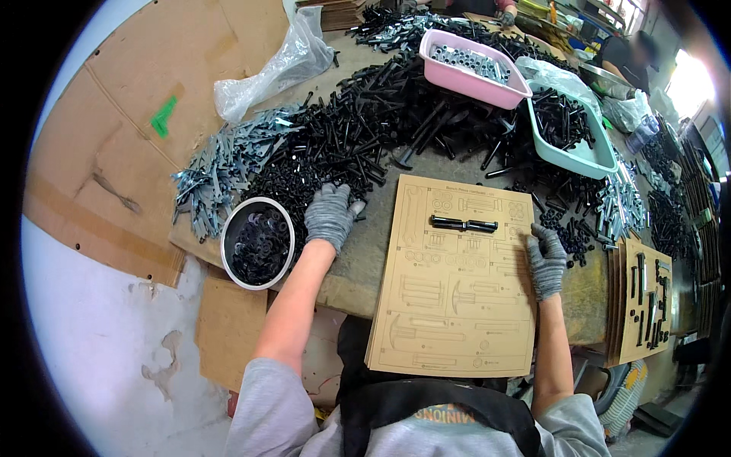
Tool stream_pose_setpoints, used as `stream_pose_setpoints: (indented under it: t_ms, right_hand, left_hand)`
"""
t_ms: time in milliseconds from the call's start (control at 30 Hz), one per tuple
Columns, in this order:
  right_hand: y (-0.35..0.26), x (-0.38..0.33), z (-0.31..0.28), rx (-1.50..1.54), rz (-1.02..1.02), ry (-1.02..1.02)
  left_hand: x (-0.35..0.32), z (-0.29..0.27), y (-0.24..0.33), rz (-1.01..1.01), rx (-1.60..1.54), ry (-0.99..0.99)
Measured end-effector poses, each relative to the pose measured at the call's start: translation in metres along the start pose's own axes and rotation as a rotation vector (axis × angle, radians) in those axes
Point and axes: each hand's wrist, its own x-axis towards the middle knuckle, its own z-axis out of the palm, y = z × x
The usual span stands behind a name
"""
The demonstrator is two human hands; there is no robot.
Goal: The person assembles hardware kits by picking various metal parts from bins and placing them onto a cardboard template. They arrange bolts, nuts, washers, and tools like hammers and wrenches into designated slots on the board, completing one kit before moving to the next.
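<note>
In the head view, the left hand [331, 217], in a grey striped glove, lies over the near edge of a heap of small black parts [285, 179] on the worktop [346, 293]. Its fingers point away from the body and bend downward; whether they grasp anything cannot be told, as their tips are partly hidden. Just beside its wrist, on the left, stands a white-rimmed bowl [224, 245] with dark ring-shaped pieces [263, 245] inside.

The right hand [546, 260], gloved alike, is at the right edge of a stack of brown cardboard sheets [426, 305] printed with outlines of tools and fasteners. Its fingers are slightly bent; whether they pinch the edge cannot be told. The stack lies in front of the torso, between the two hands, and black bolt-like parts [464, 224] lie crosswise on its upper half.

Beyond the left hand spread flat silvery pieces [213, 175] and a large pile of black bolts [358, 114]. Farther off are a pink tray [476, 93] of silvery cylinders [468, 64] and a mint-green tray [575, 161] of black parts. To the right, another cardboard sheet [632, 349] bears black pieces.
</note>
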Motion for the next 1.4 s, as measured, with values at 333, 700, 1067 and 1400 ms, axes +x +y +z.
stream_pose_setpoints:
  t_ms: [333,700,1067,1400]
  right_hand:
    - [-0.006,-0.009,-0.021,0.091,0.052,0.019]
    - [-0.064,-0.005,-0.013,0.003,-0.207,-0.226]
    - [-0.062,-0.004,0.020,-0.106,-0.155,-0.383]
    - [-0.089,0.010,0.067,-0.538,-0.303,-0.505]
  left_hand:
    - [0.002,0.007,-0.030,-0.097,-0.290,0.158]
    - [-0.080,0.000,0.140,0.444,-0.673,-0.082]
    - [-0.128,-0.006,0.150,0.404,-0.801,-0.274]
    - [-0.125,0.000,0.119,0.206,-0.929,-0.242]
